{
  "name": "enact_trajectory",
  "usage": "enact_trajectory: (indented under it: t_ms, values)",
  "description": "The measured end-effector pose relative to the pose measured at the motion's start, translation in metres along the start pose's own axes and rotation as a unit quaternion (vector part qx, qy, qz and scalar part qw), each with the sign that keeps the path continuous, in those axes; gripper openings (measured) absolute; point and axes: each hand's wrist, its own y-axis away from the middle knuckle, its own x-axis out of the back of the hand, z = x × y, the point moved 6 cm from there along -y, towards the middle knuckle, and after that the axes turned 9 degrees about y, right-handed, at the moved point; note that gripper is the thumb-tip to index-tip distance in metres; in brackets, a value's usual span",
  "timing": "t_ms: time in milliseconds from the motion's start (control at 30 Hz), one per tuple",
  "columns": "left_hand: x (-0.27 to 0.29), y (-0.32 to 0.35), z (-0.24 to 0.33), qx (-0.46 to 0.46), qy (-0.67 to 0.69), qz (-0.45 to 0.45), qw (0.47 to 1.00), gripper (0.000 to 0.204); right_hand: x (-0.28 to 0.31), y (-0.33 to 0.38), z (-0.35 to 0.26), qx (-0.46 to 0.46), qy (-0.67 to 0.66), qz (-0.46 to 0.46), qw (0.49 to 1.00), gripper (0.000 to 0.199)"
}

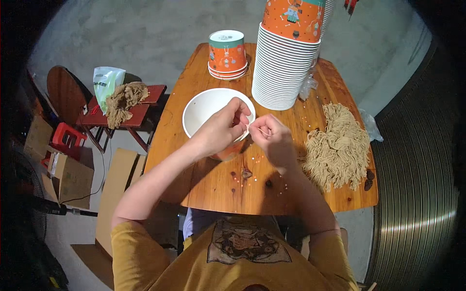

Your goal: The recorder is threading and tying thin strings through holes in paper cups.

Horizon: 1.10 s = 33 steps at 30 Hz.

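A white-lined paper bucket point(200, 112) with an orange outside stands mouth up on the wooden table in front of me. Over its right rim, my left hand point(224, 127) pinches a pale string point(262, 131) between thumb and fingertips. Close beside it, to the right of the rim, my right hand point(274, 139) has its fingers curled and closed on the same string. The string's full run is partly hidden by my fingers. To the right of my right hand lies a heap of tan strings point(337, 153), loosely piled at the table's edge.
A tall stack of upside-down paper buckets point(279, 72) rises behind my hands; a shorter stack point(227, 56) stands at the back left. Small pale specks dot the wooden table point(213, 189). Leftward, a red bench point(104, 119) bears more strings point(124, 104) and a plastic bag point(107, 82).
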Motion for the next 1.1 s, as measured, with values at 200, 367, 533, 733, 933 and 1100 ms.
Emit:
enact_trajectory:
  t_ms: [200,367,533,733,933,1100]
  values:
    - [0.012,0.008,-0.003,-0.020,-0.133,0.048,0.990,0.024,0.000,0.001,-0.004,0.003,0.013,0.008,1.000,0.010]
    - [0.000,0.015,0.007,0.043,-0.123,0.042,0.991,0.022,-0.001,0.001,-0.004,0.019,0.034,0.019,0.999,0.010]
    - [0.003,0.014,0.001,-0.019,-0.164,0.072,0.984,0.022,0.000,0.002,-0.011,0.054,0.053,0.035,0.996,0.011]
    - [0.004,0.016,-0.008,0.076,-0.079,0.042,0.993,0.019,-0.001,0.000,-0.012,0.029,0.033,0.015,0.999,0.012]
    - [0.004,0.014,-0.014,0.085,-0.036,0.022,0.995,0.018,-0.003,0.000,-0.010,0.003,0.027,-0.008,1.000,0.013]
    - [0.004,0.012,-0.006,0.099,-0.028,0.029,0.994,0.017,-0.003,-0.001,-0.009,0.026,0.041,-0.013,0.999,0.012]
